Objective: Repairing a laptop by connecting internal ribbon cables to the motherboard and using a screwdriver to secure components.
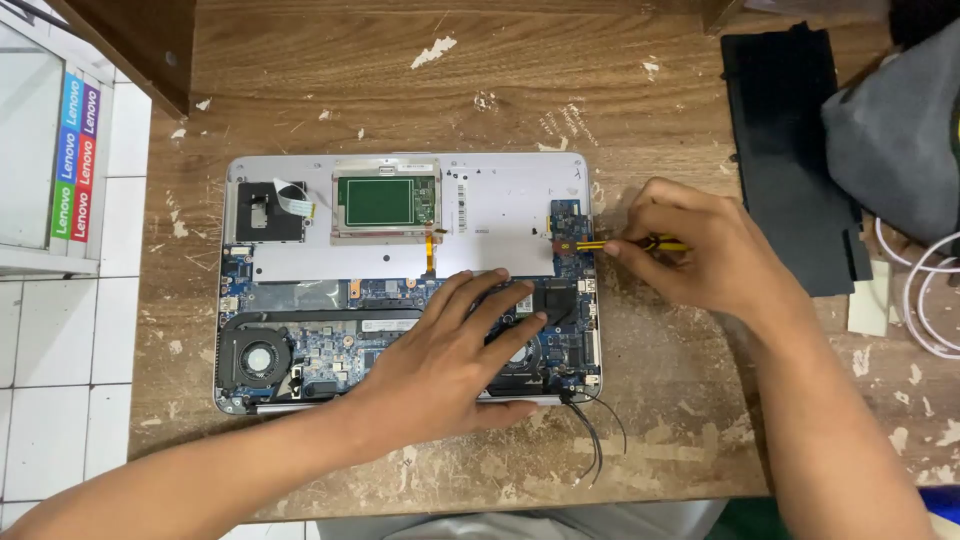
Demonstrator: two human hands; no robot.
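- Wooden table (400,90), scuffed, carries an opened laptop (480,215) with its long axis left-right.
- Coloured vertical label strips (75,160) sit on a white panel at far left.
- Left hand (450,355) lies flat, fingers released, on the circuit board.
- Right hand (700,250) pinches a yellow-black screwdriver (630,244), lying horizontal with its tip pointing left at the laptop's right edge.

a worn wooden table (640,430), scratched and flecked with pale paint, carries an opened laptop (400,200) at its middle, a flat black panel (780,150) at the right, a grey bag (895,130) and white cables (925,300).
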